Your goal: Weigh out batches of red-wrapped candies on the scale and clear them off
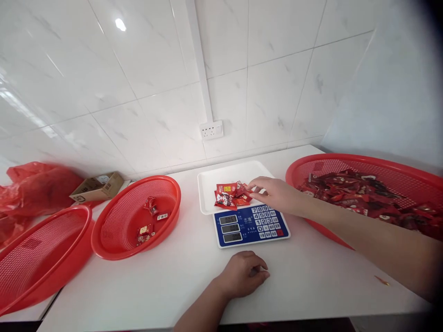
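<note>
Got red packets [226, 197] piled on the scale [248, 227] tray [206, 186]. Touching the pile with the right hand [275, 196], can't tell if pinching any. Got the left hand [241, 275] just in front of the scale, loosely curled, small gap at the thumb. Loads more in the right basket [346, 157].

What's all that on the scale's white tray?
A small pile of red packets lies on the white tray, with the right hand at its right side. The overlapping top packets hide parts of those below, so I can't count them all.
</note>
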A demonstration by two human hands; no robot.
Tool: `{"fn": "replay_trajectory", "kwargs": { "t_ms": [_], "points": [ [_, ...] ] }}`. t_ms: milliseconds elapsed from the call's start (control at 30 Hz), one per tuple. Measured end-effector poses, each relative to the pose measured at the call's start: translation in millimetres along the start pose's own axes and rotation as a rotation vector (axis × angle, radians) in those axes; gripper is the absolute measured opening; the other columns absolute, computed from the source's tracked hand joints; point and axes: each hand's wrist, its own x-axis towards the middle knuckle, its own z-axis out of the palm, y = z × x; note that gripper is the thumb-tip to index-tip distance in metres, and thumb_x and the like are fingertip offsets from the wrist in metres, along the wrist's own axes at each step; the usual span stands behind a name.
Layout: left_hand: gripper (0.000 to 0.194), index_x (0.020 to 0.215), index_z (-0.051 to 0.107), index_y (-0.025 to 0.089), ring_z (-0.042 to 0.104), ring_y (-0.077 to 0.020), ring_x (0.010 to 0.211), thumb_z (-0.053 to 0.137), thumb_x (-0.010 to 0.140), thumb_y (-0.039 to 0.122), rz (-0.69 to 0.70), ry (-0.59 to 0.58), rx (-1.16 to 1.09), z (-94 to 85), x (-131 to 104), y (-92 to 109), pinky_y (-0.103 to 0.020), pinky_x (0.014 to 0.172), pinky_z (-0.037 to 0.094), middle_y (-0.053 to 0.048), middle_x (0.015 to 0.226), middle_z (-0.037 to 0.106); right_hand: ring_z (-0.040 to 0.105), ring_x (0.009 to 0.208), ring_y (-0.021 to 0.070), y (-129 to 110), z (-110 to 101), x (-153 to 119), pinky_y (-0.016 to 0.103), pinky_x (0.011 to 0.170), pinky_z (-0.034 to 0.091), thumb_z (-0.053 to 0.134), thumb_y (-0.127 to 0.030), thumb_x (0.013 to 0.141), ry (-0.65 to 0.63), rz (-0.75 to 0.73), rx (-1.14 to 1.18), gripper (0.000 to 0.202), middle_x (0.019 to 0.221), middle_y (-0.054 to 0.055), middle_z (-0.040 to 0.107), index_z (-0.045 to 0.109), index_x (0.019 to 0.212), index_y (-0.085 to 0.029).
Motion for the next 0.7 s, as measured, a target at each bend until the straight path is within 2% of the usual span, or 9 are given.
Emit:
{"fn": "replay_trajectory", "kwargs": {
  "t_ms": [100, 167, 267, 333, 433, 500, 600, 700],
  "points": [
    [0.015, 0.094, 0.065, 0.019, 0.058, -0.0143, 0.072, 0.057, 0.082, 0.024, 0.025, -0.007, 0.014, 1.0, 0, -2, -0.023, 0.069, 0.046, -0.002, 0.079, 0.063, 0.061, 0.084, 0.0191, 0, -2, -32, 0.030, 0.071, 0.047, 0.050, -0.037, 0.081, -0.032, 0.015, 0.071, 0.019, 0.096, 0.002, 0.066, 0.062, 0.090, -0.026],
    [0.015, 0.095, 0.064, 0.019, 0.058, -0.0146, 0.072, 0.057, 0.083, 0.024, 0.049, -0.005, 0.026, 2.1, 0, -4, -0.023, 0.070, 0.046, -0.002, 0.078, 0.062, 0.059, 0.075, 0.0184, 5, 9, -55, 0.029, 0.065, 0.046, 0.052, -0.041, 0.080, -0.126, 0.059, 0.164, 0.018, 0.082, 0.001, 0.066, 0.063, 0.083, -0.027],
    [0.015, 0.095, 0.064, 0.018, 0.057, -0.0142, 0.072, 0.058, 0.082, 0.024, 0.070, 0.007, 0.038, 3.9, 1, -6, -0.022, 0.068, 0.045, -0.002, 0.078, 0.062, 0.053, 0.061, 0.0151, 20, 45, -87, 0.025, 0.055, 0.041, 0.053, -0.039, 0.079, -0.298, 0.147, 0.330, 0.017, 0.064, -0.002, 0.059, 0.061, 0.073, -0.025],
    [0.013, 0.092, 0.063, 0.018, 0.057, -0.0137, 0.071, 0.058, 0.082, 0.023, 0.077, 0.009, 0.049, 4.9, 1, -6, -0.021, 0.066, 0.043, -0.002, 0.078, 0.062, 0.050, 0.058, 0.0135, 33, 74, -102, 0.025, 0.055, 0.040, 0.051, -0.038, 0.080, -0.369, 0.190, 0.438, 0.021, 0.060, -0.003, 0.055, 0.058, 0.068, -0.023],
    [0.008, 0.084, 0.062, 0.017, 0.056, -0.0132, 0.071, 0.056, 0.083, 0.022, 0.080, 0.010, 0.055, 5.7, 2, -7, -0.020, 0.065, 0.042, -0.001, 0.075, 0.061, 0.049, 0.056, 0.0124, 47, 110, -113, 0.025, 0.054, 0.040, 0.046, -0.043, 0.084, -0.345, 0.255, 0.580, 0.028, 0.059, -0.003, 0.052, 0.053, 0.068, -0.021],
    [0.009, 0.084, 0.062, 0.018, 0.056, -0.0126, 0.070, 0.055, 0.084, 0.023, 0.069, 0.015, 0.046, 6.0, 3, -7, -0.020, 0.064, 0.042, 0.000, 0.075, 0.061, 0.048, 0.053, 0.0119, 51, 122, -116, 0.024, 0.052, 0.040, 0.044, -0.047, 0.084, -0.268, 0.296, 0.605, 0.031, 0.058, -0.004, 0.049, 0.051, 0.068, -0.021],
    [0.011, 0.083, 0.062, 0.018, 0.055, -0.0121, 0.069, 0.054, 0.085, 0.025, 0.048, 0.019, 0.045, 6.5, 4, -8, -0.020, 0.062, 0.041, 0.000, 0.075, 0.061, 0.048, 0.052, 0.0118, 51, 126, -118, 0.025, 0.052, 0.042, 0.043, -0.048, 0.085, -0.185, 0.310, 0.563, 0.032, 0.058, -0.004, 0.048, 0.050, 0.067, -0.022],
    [0.013, 0.080, 0.061, 0.017, 0.055, -0.0125, 0.068, 0.053, 0.086, 0.025, 0.037, 0.017, 0.067, 6.6, 4, -8, -0.020, 0.062, 0.041, -0.001, 0.073, 0.061, 0.050, 0.055, 0.0128, 50, 126, -120, 0.026, 0.055, 0.044, 0.043, -0.045, 0.085, -0.164, 0.277, 0.501, 0.030, 0.059, -0.004, 0.049, 0.049, 0.066, -0.022]
  ]
}}
